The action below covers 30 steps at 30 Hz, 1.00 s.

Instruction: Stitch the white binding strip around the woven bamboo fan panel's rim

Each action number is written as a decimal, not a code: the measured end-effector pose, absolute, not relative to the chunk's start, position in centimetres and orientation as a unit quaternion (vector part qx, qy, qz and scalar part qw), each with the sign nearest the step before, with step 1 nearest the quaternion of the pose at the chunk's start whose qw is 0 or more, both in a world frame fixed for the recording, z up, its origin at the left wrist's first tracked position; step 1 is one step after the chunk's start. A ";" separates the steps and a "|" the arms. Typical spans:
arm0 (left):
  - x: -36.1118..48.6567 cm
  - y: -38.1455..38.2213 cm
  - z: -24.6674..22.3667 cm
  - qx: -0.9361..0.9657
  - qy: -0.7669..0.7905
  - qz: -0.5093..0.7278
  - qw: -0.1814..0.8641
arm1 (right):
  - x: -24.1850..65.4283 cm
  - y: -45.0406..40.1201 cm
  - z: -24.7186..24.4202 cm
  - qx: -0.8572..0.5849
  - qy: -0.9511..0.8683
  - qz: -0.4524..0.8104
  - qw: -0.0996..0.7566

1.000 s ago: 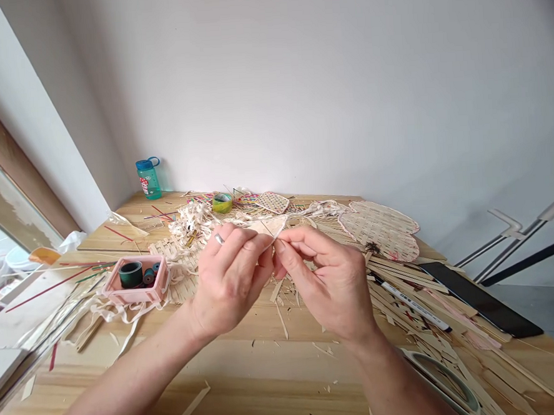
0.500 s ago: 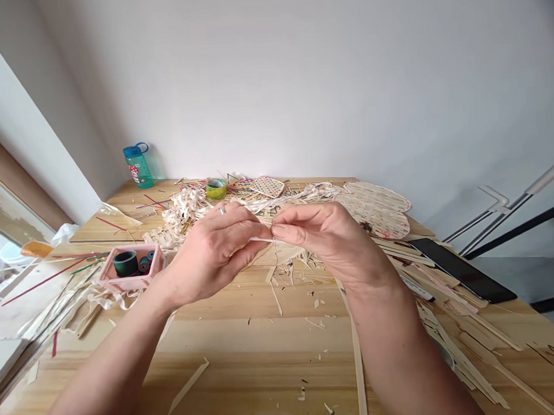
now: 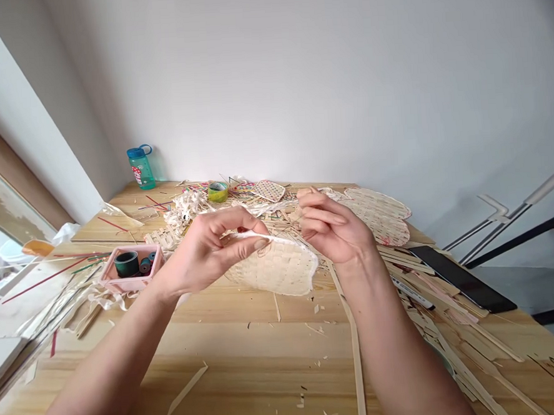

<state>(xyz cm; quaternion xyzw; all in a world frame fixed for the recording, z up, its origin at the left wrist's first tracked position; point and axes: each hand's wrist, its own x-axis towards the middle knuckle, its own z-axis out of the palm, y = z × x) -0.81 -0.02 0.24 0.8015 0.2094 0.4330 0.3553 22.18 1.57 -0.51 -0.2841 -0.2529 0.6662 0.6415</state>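
Pinched between the thumb and fingers of my left hand [image 3: 223, 245] is a pale woven piece [image 3: 276, 271] with a white bound edge. It tilts above the table, its edge uppermost and its weave facing me. A small dark loop of thread shows on the weave beside my thumb. My right hand [image 3: 332, 226] is raised to the right of the piece, apart from it. Its fingers are curled together, and whatever is between the fingertips is too small to make out.
A pink basket [image 3: 117, 281] with spools stands at left. Shavings and coloured strips [image 3: 187, 207] lie behind my hands, with a roll of tape [image 3: 218, 191] and another woven piece [image 3: 375, 211]. A bottle [image 3: 142, 169] is by the wall; a black tablet [image 3: 462, 277] lies right.
My right hand has moved away from my left, to the right. The woven piece has turned in my left hand, so its face now shows below the white edge.
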 end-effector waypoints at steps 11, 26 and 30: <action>-0.9 0.3 0.0 0.698 0.226 0.409 0.542 | 25.9 5.2 -3.1 -0.329 -0.067 0.636 0.694; -1.0 1.1 -0.7 0.648 0.214 0.395 0.615 | 26.0 4.3 -2.5 -0.331 -0.170 0.514 0.773; -1.0 1.3 -0.9 0.642 0.227 0.400 0.613 | 24.3 3.2 -2.1 -0.312 -0.284 0.465 0.778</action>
